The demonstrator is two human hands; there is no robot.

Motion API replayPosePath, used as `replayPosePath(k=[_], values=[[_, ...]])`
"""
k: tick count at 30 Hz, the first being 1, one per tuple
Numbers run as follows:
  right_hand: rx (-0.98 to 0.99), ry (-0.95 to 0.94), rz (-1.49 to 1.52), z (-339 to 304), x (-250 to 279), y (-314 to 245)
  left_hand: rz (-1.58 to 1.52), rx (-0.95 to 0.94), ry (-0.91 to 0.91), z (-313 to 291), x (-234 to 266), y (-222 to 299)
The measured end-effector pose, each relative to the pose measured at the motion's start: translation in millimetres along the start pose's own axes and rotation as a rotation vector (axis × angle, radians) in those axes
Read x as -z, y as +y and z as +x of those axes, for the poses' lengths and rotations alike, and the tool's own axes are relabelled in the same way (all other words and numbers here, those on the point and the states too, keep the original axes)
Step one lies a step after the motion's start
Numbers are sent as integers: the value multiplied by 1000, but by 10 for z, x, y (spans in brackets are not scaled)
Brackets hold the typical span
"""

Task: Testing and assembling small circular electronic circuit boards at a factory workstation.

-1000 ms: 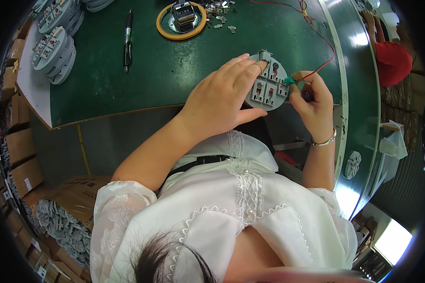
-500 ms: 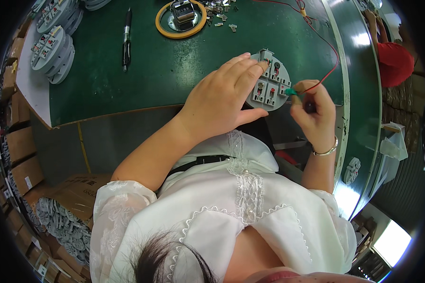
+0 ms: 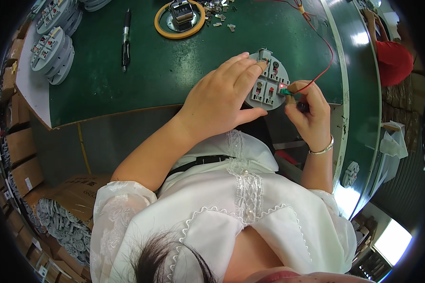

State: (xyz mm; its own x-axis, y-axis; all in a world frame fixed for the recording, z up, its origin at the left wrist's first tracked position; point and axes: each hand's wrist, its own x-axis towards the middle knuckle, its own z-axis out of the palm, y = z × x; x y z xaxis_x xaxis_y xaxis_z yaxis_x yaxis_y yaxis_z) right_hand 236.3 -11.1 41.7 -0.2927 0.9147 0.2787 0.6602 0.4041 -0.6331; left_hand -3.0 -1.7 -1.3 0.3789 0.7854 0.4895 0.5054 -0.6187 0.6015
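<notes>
A round grey plastic base [image 3: 270, 103] with several small electrical parts in its moulded slots lies at the table's front edge. Across its left side my left hand [image 3: 220, 92] lies with fingers stretched out, the fingertips touching the upper parts and the thumb extended by the near rim. My right hand [image 3: 311, 111] pinches a small green connector [image 3: 285, 91] with a thin red wire [image 3: 327, 66] running from it. The connector's tip is at the base's right edge, where a small red light [image 3: 282, 86] glows. A dark object shows within the right hand's curled fingers; its kind is unclear.
Stacked grey bases [image 3: 52, 49] stand at the far left. A black pen [image 3: 126, 42], a tally counter [image 3: 182, 12] inside a yellow ring [image 3: 161, 30] and small metal pieces [image 3: 218, 18] lie farther back. Another person in red [image 3: 394, 63] is beyond the right-hand bench.
My right hand has moved slightly left, bringing the green connector onto the base's right edge. A red light now shows there. The left hand has stayed nearly still.
</notes>
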Motion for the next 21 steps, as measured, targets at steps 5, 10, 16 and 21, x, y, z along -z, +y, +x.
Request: replayPosePath(k=[5, 10, 16, 21], values=[[-217, 227, 234, 32, 20, 218, 42, -25, -5, 29, 36, -14], [-484, 328, 284, 197, 174, 662, 155, -41, 3, 152, 63, 111], [-304, 504, -291, 214, 383, 552, 151, -29, 21, 254, 52, 248], [-334, 361, 160, -15, 498, -43, 77, -35, 133, 330, 70, 302]])
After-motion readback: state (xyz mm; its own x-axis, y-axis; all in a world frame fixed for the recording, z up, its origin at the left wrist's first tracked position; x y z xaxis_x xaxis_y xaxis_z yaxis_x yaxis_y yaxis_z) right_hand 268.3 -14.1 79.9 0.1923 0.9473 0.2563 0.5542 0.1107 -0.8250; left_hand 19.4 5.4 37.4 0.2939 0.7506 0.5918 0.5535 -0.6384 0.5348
